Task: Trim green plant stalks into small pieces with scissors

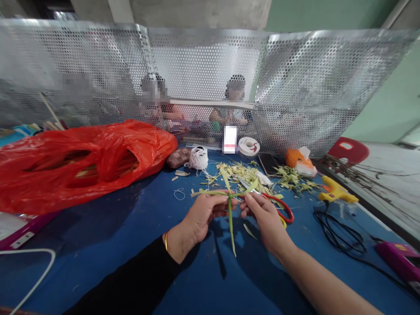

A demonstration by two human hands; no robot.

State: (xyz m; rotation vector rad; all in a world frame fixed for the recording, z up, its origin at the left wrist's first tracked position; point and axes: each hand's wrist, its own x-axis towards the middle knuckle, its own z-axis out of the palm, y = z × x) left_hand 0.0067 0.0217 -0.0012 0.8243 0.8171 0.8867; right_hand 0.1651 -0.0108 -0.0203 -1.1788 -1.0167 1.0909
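Note:
A cross-shaped piece of green leaf strips [230, 218] is held above the blue table [131, 232], one strip pointing down and others reaching up and to both sides. My left hand [203, 214] pinches it near the crossing, from the left. From the right, my right hand [265, 218] pinches the strip beside the crossing between thumb and fingers. Behind my right hand lie scissors with red handles [285, 208], partly hidden. Pale green leaf scraps [239, 171] are heaped beyond my hands.
A red plastic bag [98, 148] fills the left. White string [198, 158], a tape roll [249, 146], a phone [269, 164] and a tissue pack [300, 162] stand behind. A yellow glue gun [337, 191] with black cable is right. People sit beyond the perforated screen [203, 57].

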